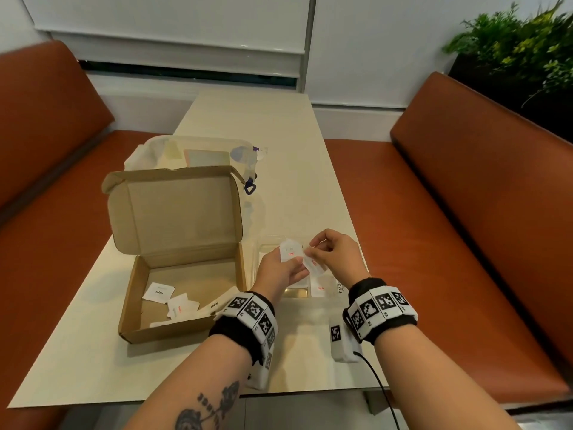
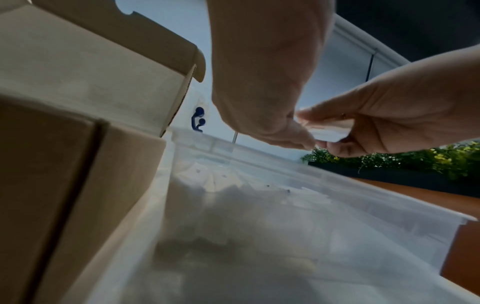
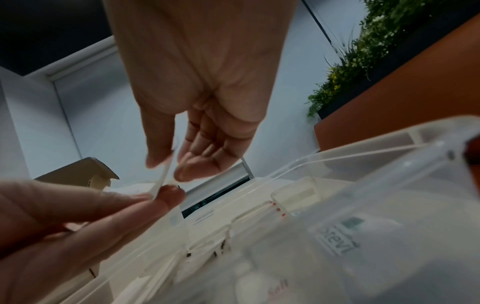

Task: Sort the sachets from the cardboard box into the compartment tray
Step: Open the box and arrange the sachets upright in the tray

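An open cardboard box point(image 1: 183, 328) sits at the left of the table with several white sachets point(image 1: 158, 292) on its floor. Just right of it lies the clear compartment tray point(image 1: 263, 243), with sachets point(image 1: 318, 287) in its near compartments. Above the tray my left hand point(image 1: 286, 265) grips a small bunch of white sachets point(image 1: 290, 249) with red print. My right hand point(image 1: 322, 251) pinches one sachet point(image 3: 162, 181) from that bunch between thumb and forefinger. In the left wrist view both hands meet on the sachets point(image 2: 330, 131) above the tray point(image 2: 337, 185).
A clear lidded plastic container point(image 1: 210, 150) with a blue clip stands behind the box. Orange bench seats point(image 1: 465, 212) run along both sides of the table. A planter point(image 1: 521, 57) stands at the far right. A cable point(image 1: 379, 386) hangs off the near table edge.
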Tool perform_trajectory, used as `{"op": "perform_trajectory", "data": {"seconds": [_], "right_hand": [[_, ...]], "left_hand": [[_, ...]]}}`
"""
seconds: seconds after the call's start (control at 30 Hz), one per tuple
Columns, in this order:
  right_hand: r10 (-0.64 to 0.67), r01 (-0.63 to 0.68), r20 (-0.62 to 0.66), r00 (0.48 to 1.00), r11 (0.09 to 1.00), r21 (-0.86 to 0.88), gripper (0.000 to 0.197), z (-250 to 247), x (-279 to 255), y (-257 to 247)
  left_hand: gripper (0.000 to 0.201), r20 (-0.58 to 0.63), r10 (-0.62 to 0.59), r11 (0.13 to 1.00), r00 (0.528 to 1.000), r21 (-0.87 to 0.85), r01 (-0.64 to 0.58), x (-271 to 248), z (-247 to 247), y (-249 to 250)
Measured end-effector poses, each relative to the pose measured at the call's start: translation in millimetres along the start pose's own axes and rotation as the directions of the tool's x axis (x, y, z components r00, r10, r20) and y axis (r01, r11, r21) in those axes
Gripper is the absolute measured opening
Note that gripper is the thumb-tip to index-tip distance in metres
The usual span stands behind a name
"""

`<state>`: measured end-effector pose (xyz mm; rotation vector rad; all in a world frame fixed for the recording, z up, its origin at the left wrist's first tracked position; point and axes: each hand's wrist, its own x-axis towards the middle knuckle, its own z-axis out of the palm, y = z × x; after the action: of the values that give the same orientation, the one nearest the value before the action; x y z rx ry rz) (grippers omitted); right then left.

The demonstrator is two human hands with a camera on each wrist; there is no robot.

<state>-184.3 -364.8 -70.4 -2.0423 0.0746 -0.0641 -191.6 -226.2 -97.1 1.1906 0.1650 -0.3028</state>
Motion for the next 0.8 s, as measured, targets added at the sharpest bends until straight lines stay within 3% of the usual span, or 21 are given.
{"op": "perform_trajectory", "data": {"seconds": [0.1,0.23,0.43,0.67,0.8], "right_hand": [[0.039,-0.042,0.040,0.998,0.997,0.061,0.015,1.6,-2.2,4.7],[0.062,-0.068,0.091,0.994,0.996,0.061,0.017,2.7,-4.6,14.7],[0.078,-0.085,0.133,0.988,0.995,0.052,0.016,2.6,-6.3,18.2],[0.073,-0.077,0.108,0.991,0.996,0.035,0.023,1.9,-12.0,16.2],[0.076,-0.082,0.109,0.991,0.996,0.048,0.028,2.9,-16.8,16.9]], "left_hand": [[0.021,-0.043,0.030,0.999,0.999,0.019,-0.029,0.2,2.0,0.1],[0.023,-0.095,0.112,0.959,0.989,0.272,-0.083,1.3,3.3,-0.9],[0.014,-0.035,0.291,0.729,0.956,0.655,-0.198,-0.6,6.9,5.7],[0.033,0.050,0.306,0.582,0.951,0.780,-0.229,-4.0,8.7,9.2],[0.035,0.042,0.315,0.582,0.948,0.780,-0.228,-4.1,9.4,9.9]]}}
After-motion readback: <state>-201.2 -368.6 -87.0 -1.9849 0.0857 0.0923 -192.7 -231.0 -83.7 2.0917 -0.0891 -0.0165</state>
